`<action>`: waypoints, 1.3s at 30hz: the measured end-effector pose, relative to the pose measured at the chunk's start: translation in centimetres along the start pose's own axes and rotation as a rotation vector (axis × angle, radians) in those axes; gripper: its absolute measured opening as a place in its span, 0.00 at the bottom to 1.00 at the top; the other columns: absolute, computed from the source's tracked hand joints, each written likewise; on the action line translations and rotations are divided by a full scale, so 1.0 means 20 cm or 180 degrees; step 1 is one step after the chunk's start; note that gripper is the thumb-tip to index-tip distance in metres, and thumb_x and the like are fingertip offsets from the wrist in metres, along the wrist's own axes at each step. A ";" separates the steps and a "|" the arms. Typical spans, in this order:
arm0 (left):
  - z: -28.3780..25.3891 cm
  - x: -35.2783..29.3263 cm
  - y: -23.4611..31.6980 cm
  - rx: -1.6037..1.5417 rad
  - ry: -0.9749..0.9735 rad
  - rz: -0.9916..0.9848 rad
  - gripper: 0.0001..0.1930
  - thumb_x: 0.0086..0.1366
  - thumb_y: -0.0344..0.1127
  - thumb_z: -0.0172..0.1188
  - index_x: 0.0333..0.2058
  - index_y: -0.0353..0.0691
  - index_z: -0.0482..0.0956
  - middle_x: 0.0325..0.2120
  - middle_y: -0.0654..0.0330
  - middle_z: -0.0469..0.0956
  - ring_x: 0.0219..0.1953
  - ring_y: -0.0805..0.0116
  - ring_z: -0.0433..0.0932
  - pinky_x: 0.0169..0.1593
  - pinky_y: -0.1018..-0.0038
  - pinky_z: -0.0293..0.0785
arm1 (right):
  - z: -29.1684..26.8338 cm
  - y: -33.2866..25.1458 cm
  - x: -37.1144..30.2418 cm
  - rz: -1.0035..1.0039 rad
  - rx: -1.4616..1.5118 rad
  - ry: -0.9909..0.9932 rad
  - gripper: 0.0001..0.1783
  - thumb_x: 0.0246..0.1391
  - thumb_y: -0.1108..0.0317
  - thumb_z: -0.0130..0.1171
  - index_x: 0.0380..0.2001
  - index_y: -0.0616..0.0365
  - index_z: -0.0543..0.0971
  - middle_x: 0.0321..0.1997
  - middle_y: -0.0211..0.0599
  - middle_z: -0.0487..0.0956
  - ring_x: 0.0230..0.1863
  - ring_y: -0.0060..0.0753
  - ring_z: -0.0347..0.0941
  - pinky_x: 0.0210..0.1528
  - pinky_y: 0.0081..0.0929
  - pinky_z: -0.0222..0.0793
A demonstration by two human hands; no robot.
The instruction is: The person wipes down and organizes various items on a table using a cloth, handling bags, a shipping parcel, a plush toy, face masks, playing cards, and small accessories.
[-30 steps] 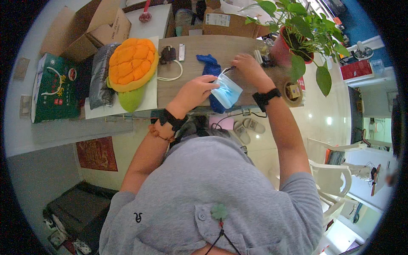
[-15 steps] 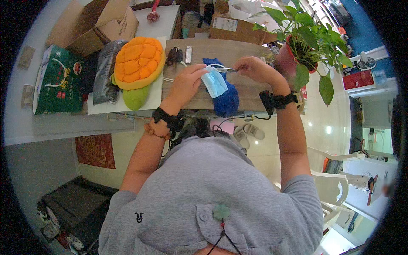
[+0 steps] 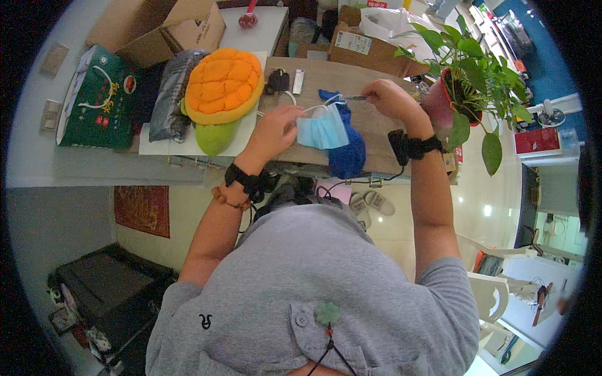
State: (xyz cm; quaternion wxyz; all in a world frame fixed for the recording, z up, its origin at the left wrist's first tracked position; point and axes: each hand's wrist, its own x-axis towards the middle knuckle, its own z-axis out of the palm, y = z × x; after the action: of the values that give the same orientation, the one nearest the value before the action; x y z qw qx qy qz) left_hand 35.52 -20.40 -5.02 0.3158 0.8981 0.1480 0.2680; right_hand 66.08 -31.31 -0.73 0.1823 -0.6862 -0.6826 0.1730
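A light-blue face mask point(image 3: 322, 130) hangs between my hands above the wooden table. My left hand point(image 3: 274, 130) is closed on its left edge, near the white ear loop. My right hand point(image 3: 392, 100) is closed round a slim, grey metal tool point(image 3: 358, 98) that points left. The tool's tip lies by the mask's right ear loop point(image 3: 337, 99); whether it grips the loop I cannot tell. Beneath and behind the mask lies a dark-blue fuzzy item point(image 3: 348, 153), partly hidden, reaching the table's front edge.
To the left are an orange-and-green turtle-shaped plush point(image 3: 224, 88), a grey plastic package point(image 3: 174, 94) and a green gift box point(image 3: 95, 103). A small black item point(image 3: 277, 80) and a white stick-like item point(image 3: 298, 81) lie behind my left hand. A potted plant point(image 3: 442, 103) stands right.
The mask has swung from a steep tilt to nearly level and faces me more. My right hand has drawn the tool slightly away from it. The whole view has shifted slightly.
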 end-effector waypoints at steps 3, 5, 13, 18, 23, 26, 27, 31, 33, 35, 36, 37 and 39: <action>-0.03 0.00 0.01 0.0154 0.0343 -0.0170 0.16 0.58 0.26 0.54 0.47 0.39 0.77 0.48 0.54 0.77 0.48 0.54 0.77 0.52 0.66 0.72 | 0.01 -0.06 0.04 -0.0046 -0.0740 0.0389 0.07 0.45 0.74 0.58 0.31 0.59 0.81 0.34 0.50 0.79 0.40 0.55 0.75 0.42 0.44 0.72; -0.03 0.04 0.01 -0.0060 0.0387 -0.0536 0.16 0.60 0.28 0.55 0.49 0.40 0.77 0.46 0.54 0.78 0.45 0.58 0.77 0.49 0.69 0.73 | -0.01 -0.15 0.05 -0.0286 -0.0652 0.0536 0.07 0.46 0.73 0.59 0.32 0.59 0.81 0.33 0.50 0.79 0.40 0.55 0.75 0.43 0.43 0.72; 0.02 0.21 0.10 -0.0902 -0.0007 -0.0862 0.15 0.65 0.36 0.59 0.49 0.39 0.78 0.38 0.56 0.82 0.35 0.72 0.78 0.41 0.76 0.74 | -0.03 -0.29 0.06 -0.0625 0.0256 0.0054 0.10 0.48 0.77 0.60 0.36 0.63 0.80 0.34 0.47 0.79 0.37 0.46 0.76 0.41 0.34 0.71; 0.05 0.18 0.10 -0.1552 -0.0216 -0.0901 0.13 0.65 0.34 0.58 0.47 0.37 0.80 0.34 0.60 0.82 0.33 0.73 0.79 0.40 0.78 0.74 | -0.01 -0.25 0.04 -0.0740 0.0513 0.0103 0.09 0.49 0.73 0.60 0.35 0.60 0.80 0.32 0.45 0.79 0.35 0.47 0.76 0.39 0.37 0.72; 0.04 0.13 0.03 -0.1765 -0.0076 -0.1063 0.10 0.66 0.32 0.57 0.43 0.33 0.79 0.31 0.61 0.81 0.32 0.76 0.78 0.39 0.79 0.74 | -0.04 -0.17 0.01 -0.0449 0.1177 -0.0344 0.10 0.52 0.73 0.61 0.39 0.60 0.81 0.34 0.36 0.82 0.35 0.24 0.75 0.41 0.28 0.72; 0.04 0.12 0.04 -0.1841 0.0122 -0.1024 0.09 0.67 0.33 0.55 0.41 0.35 0.78 0.31 0.61 0.81 0.30 0.77 0.76 0.37 0.79 0.73 | 0.01 -0.15 0.00 -0.0433 0.1547 -0.0352 0.11 0.54 0.71 0.61 0.42 0.58 0.82 0.35 0.31 0.83 0.38 0.22 0.74 0.42 0.28 0.72; 0.05 0.12 0.05 -0.1848 0.0227 -0.0905 0.08 0.69 0.33 0.54 0.41 0.37 0.77 0.31 0.62 0.81 0.29 0.78 0.75 0.35 0.80 0.73 | 0.02 -0.14 0.00 -0.0438 0.1545 -0.0355 0.11 0.54 0.71 0.61 0.42 0.58 0.82 0.35 0.31 0.83 0.38 0.22 0.74 0.42 0.28 0.72; 0.03 0.13 0.09 -0.2260 -0.0001 -0.1104 0.09 0.70 0.34 0.52 0.43 0.37 0.75 0.31 0.61 0.80 0.28 0.78 0.74 0.34 0.80 0.72 | 0.05 -0.21 -0.01 -0.0365 0.1767 -0.0258 0.11 0.55 0.69 0.62 0.42 0.59 0.82 0.36 0.32 0.82 0.40 0.23 0.74 0.45 0.26 0.70; 0.03 0.13 0.08 -0.2697 0.0126 -0.1127 0.10 0.71 0.35 0.51 0.44 0.36 0.74 0.30 0.61 0.80 0.27 0.78 0.73 0.33 0.79 0.72 | 0.06 -0.25 -0.01 -0.0292 0.1743 -0.0227 0.10 0.56 0.71 0.61 0.41 0.62 0.81 0.37 0.34 0.82 0.40 0.23 0.74 0.47 0.25 0.69; 0.03 0.13 0.07 -0.2744 0.0191 -0.1059 0.09 0.71 0.35 0.50 0.44 0.36 0.74 0.30 0.61 0.80 0.27 0.77 0.74 0.33 0.79 0.72 | 0.09 -0.28 -0.01 -0.0435 0.1688 -0.0116 0.11 0.56 0.69 0.62 0.41 0.61 0.81 0.36 0.35 0.82 0.39 0.24 0.74 0.46 0.25 0.70; 0.04 0.13 0.07 -0.2788 0.0260 -0.0996 0.09 0.71 0.35 0.50 0.44 0.36 0.74 0.30 0.61 0.80 0.27 0.77 0.74 0.33 0.79 0.72 | 0.11 -0.29 -0.02 -0.0432 0.1684 -0.0111 0.11 0.56 0.69 0.62 0.41 0.61 0.81 0.36 0.35 0.82 0.39 0.24 0.74 0.46 0.25 0.70; 0.04 0.13 0.07 -0.2788 0.0258 -0.0993 0.09 0.71 0.35 0.50 0.44 0.36 0.74 0.30 0.61 0.80 0.27 0.77 0.74 0.33 0.79 0.72 | 0.13 -0.30 -0.02 -0.0481 0.1745 -0.0002 0.11 0.56 0.69 0.62 0.42 0.61 0.81 0.36 0.36 0.82 0.39 0.24 0.74 0.46 0.25 0.70; 0.05 0.13 0.08 -0.3071 0.0345 -0.1152 0.08 0.71 0.34 0.51 0.42 0.36 0.74 0.30 0.61 0.80 0.28 0.77 0.75 0.33 0.79 0.72 | 0.17 -0.33 -0.03 -0.0467 0.1745 0.0145 0.11 0.57 0.69 0.61 0.42 0.62 0.81 0.37 0.34 0.81 0.39 0.22 0.74 0.45 0.23 0.70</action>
State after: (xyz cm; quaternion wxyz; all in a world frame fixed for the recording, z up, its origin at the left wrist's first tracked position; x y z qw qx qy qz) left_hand 38.38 -21.03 -3.63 0.7272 0.5951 0.1768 0.2929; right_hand 58.71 -31.80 -0.58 0.3883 -0.5638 -0.6539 0.3221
